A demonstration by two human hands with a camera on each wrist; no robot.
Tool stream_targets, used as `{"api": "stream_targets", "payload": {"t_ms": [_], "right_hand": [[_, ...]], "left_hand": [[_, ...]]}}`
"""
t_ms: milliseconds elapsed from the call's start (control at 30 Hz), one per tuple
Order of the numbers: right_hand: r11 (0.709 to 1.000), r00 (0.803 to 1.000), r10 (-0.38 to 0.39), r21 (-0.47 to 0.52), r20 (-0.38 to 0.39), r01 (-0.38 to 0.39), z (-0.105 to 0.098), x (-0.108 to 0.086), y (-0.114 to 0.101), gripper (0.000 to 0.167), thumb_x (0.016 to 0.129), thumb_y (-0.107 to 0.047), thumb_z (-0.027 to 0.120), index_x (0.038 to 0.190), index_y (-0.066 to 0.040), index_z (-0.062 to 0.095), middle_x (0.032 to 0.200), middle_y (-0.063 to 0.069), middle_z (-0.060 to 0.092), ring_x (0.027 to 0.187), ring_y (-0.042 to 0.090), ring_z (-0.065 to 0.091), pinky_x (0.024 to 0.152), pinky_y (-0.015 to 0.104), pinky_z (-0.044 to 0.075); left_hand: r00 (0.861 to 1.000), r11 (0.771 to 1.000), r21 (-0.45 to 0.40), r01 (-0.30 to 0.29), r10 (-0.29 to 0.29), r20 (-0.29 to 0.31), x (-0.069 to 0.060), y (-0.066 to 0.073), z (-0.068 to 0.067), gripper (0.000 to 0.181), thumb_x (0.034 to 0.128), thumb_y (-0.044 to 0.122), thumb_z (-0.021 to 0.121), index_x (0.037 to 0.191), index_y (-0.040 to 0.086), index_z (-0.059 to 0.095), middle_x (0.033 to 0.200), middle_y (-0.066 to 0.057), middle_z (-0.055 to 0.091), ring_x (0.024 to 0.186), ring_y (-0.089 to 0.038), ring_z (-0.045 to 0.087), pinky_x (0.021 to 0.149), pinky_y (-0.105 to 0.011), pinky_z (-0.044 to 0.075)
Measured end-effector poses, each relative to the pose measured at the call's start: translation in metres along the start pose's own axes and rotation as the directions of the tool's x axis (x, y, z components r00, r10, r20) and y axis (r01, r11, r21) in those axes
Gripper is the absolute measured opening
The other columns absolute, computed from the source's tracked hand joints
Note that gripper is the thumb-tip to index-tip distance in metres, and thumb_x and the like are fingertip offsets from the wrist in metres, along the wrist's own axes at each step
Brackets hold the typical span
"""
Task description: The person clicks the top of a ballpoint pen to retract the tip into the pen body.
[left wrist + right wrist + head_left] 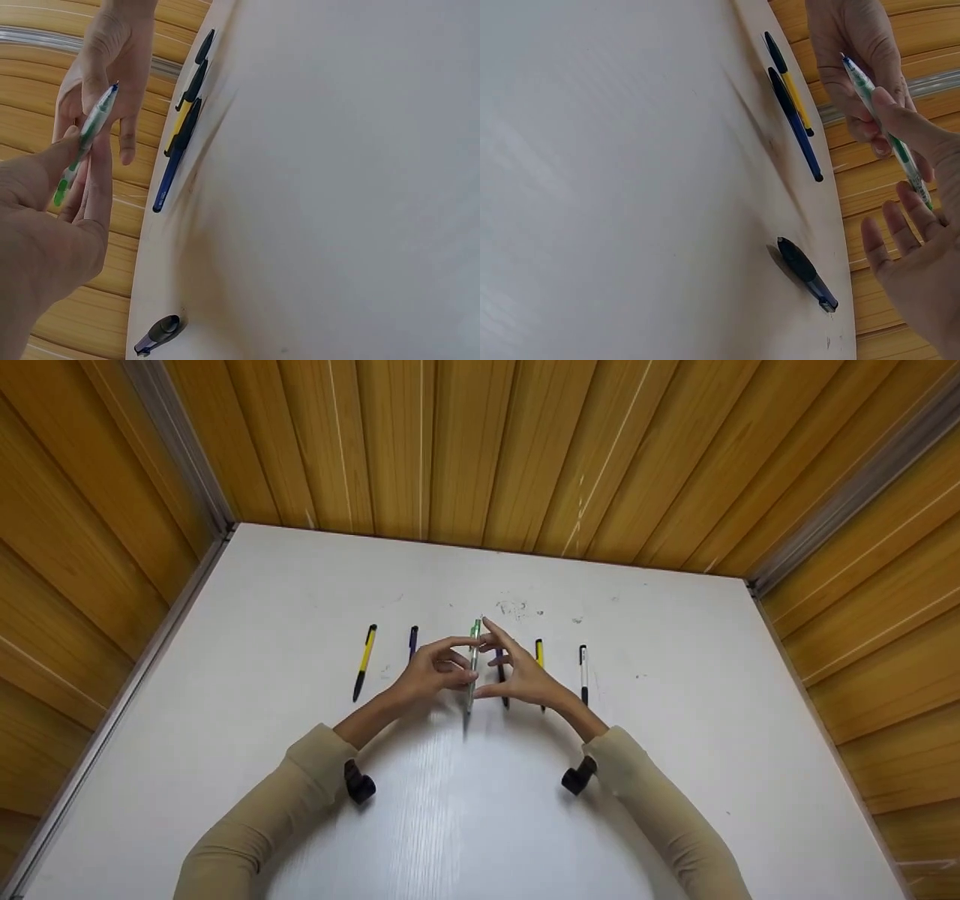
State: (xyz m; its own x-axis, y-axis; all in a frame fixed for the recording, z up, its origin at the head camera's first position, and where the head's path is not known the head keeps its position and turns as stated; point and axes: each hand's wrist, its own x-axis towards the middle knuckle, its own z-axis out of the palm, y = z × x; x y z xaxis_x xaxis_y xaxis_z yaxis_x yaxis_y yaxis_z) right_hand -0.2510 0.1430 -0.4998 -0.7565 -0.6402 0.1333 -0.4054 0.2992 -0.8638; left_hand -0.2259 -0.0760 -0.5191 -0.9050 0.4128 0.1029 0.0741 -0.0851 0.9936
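Observation:
A clear-and-green ballpoint pen (pixel 474 660) is held up over the white table between both hands, its blue writing tip toward the person in the left wrist view. My left hand (pixel 429 669) pinches the pen between thumb and index finger. Close on the pen's other side is my right hand (pixel 531 681), fingers spread and thumb extended. Its index fingertip reaches the pen's top end; whether it touches is unclear. In the right wrist view, the right hand's palm (pixel 930 277) faces up beside the pen (pixel 862 86), with loosely bent fingers.
On the white table (pixel 420 840), a yellow-and-black pen (pixel 365 660) and a dark blue pen (pixel 413 637) lie left. Behind the right hand are another dark pen (pixel 503 682) and yellow pen (pixel 539 651). A white-and-black pen (pixel 583 667) lies farther right. Wood-patterned walls (pixel 465 450) surround the table.

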Motion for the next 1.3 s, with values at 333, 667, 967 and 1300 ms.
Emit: {"api": "stream_targets", "payload": {"t_ms": [333,667,967,1300], "right_hand": [[1.0,1.0,0.004,0.008,0.015,-0.004,-0.004,0.003,0.009,0.116,0.077,-0.004,0.089,0.165,-0.012,0.012,0.148,0.017,0.047,0.135,0.034,0.048,0.108,0.052,0.05],[1.0,1.0,-0.021,0.003,0.019,0.021,-0.003,0.004,0.008,0.12,0.075,0.004,0.087,0.164,-0.003,0.007,0.147,0.027,0.044,0.134,0.044,0.046,0.107,0.061,0.048],[1.0,0.999,-0.005,0.028,0.037,0.004,-0.006,0.003,0.007,0.117,0.076,-0.007,0.09,0.165,-0.015,0.013,0.143,0.016,0.048,0.13,0.029,0.049,0.106,0.05,0.051],[0.998,1.0,-0.013,0.069,0.007,0.012,-0.006,0.004,0.015,0.114,0.076,-0.002,0.089,0.164,-0.013,0.018,0.14,0.018,0.05,0.125,0.031,0.05,0.103,0.057,0.05]], "left_hand": [[1.0,0.999,-0.037,0.001,-0.001,0.013,0.0,0.0,-0.002,0.053,0.0952,-0.004,0.067,0.146,0.001,0.052,0.118,-0.029,0.068,0.098,-0.02,0.074,0.09,-0.041,0.062],[1.0,0.999,-0.043,0.025,-0.026,-0.011,-0.001,0.001,0.0,0.054,0.0926,-0.005,0.069,0.144,0.005,0.056,0.11,-0.014,0.065,0.093,-0.018,0.071,0.088,-0.041,0.063],[1.0,0.998,-0.055,0.014,-0.014,0.0,-0.002,0.002,0.003,0.054,0.0929,-0.006,0.068,0.145,0.002,0.054,0.111,-0.018,0.067,0.093,-0.016,0.071,0.088,-0.042,0.063],[1.0,0.999,-0.046,0.027,-0.027,-0.015,-0.002,0.001,0.008,0.053,0.0948,-0.001,0.068,0.145,0.005,0.052,0.115,-0.022,0.065,0.097,-0.023,0.071,0.087,-0.043,0.064]]}}
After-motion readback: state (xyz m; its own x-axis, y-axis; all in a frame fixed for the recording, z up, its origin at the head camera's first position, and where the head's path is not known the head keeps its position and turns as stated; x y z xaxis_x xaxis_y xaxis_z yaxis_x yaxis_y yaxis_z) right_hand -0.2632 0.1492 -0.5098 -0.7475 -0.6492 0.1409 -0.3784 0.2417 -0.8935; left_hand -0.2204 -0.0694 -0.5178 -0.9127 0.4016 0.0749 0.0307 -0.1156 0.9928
